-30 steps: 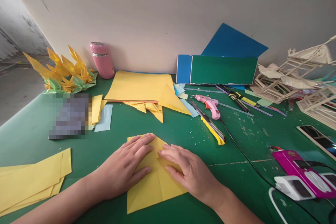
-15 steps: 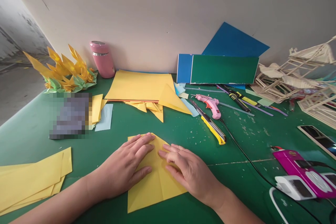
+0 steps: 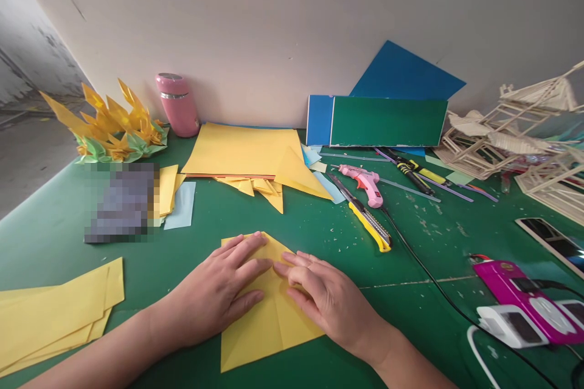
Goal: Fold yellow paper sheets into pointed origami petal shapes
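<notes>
A creased sheet of yellow paper lies on the green table in front of me, its upper right side folded into a slant. Across its left part rests my left hand, palm down with fingers stretched out and thumb apart. My right hand presses on the folded right side, fingers spread and slightly bent, fingertips near the middle crease. Both palms hide portions of the sheet. Neither hand is wrapped round anything.
More yellow paper lies at the left. Behind are a yellow sheet stack, a pink flask and a folded-paper flower piece. To the right lie a utility knife, a corded pink glue gun and a magenta power strip.
My left index finger has shifted slightly to the right over the paper. Otherwise the hands and sheet stay nearly in place; the view has moved a little.
</notes>
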Demonstrator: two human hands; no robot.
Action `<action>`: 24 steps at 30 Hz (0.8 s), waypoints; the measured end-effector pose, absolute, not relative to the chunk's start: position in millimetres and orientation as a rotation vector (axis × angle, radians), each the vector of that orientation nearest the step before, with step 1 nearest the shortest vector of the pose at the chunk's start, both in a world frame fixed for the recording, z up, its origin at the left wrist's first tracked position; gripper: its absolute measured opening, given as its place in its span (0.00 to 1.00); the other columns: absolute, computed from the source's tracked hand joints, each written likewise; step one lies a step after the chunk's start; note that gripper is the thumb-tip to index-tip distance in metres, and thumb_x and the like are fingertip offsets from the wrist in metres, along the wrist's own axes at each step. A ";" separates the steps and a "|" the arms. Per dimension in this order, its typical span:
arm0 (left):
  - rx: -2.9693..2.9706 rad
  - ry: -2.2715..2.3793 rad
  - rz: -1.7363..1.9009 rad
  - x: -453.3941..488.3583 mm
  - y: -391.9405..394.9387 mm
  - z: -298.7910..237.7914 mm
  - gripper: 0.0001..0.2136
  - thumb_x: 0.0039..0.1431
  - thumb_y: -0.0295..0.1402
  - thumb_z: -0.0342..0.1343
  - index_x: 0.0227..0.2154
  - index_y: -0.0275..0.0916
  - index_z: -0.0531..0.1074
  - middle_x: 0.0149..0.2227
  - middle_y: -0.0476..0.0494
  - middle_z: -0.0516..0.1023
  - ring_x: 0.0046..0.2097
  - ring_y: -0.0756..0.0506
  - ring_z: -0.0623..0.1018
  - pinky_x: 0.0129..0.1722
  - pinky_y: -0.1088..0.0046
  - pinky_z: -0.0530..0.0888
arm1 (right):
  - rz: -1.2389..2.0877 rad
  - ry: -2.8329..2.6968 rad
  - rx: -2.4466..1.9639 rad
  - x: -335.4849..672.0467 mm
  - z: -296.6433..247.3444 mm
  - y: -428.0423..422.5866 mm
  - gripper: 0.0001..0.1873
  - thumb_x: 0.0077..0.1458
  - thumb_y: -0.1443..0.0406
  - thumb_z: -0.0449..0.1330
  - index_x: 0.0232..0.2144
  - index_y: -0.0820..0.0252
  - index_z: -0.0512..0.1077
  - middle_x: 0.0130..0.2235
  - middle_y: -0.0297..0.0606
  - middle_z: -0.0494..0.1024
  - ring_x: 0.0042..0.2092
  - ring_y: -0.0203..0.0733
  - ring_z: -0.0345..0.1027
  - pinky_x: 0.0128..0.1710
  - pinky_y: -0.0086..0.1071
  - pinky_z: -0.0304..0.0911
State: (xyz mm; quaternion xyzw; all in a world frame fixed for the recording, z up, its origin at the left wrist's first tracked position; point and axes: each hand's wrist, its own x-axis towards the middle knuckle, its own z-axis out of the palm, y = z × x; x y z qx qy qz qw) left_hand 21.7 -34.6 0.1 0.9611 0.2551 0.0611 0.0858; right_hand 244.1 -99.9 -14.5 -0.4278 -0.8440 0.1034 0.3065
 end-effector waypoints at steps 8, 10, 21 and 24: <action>2.858 0.783 0.188 23.9 -35.2 4.4 0.12 0.65 0.35 0.48 0.49 0.42 0.68 0.64 0.35 0.60 0.62 0.35 0.64 0.58 0.53 0.67 | 0.256 -2.231 -1.145 244.9 -15.6 -100.6 0.09 0.63 0.71 0.50 0.44 0.59 0.65 0.48 0.47 0.79 0.54 0.48 0.70 0.53 0.45 0.69; 2.853 0.765 0.192 23.6 -35.3 4.3 0.12 0.65 0.35 0.48 0.49 0.42 0.68 0.66 0.36 0.56 0.63 0.36 0.63 0.59 0.53 0.66 | 0.255 -2.232 -1.152 244.9 -16.4 -100.6 0.09 0.64 0.71 0.50 0.45 0.60 0.66 0.48 0.47 0.79 0.54 0.48 0.70 0.53 0.45 0.68; 2.869 0.761 0.338 19.1 -35.6 -4.4 0.20 0.67 0.42 0.46 0.56 0.36 0.60 0.65 0.35 0.59 0.64 0.39 0.61 0.60 0.58 0.66 | 0.290 -2.211 -1.127 244.6 -14.3 -99.5 0.09 0.62 0.73 0.51 0.43 0.57 0.65 0.47 0.42 0.80 0.54 0.47 0.70 0.54 0.43 0.68; 2.874 0.764 0.328 19.2 -34.8 -4.7 0.22 0.67 0.41 0.46 0.59 0.36 0.58 0.64 0.36 0.60 0.64 0.39 0.63 0.60 0.59 0.66 | 0.303 -2.210 -1.129 244.4 -14.6 -99.6 0.09 0.62 0.73 0.51 0.43 0.57 0.65 0.47 0.42 0.79 0.54 0.47 0.70 0.54 0.44 0.68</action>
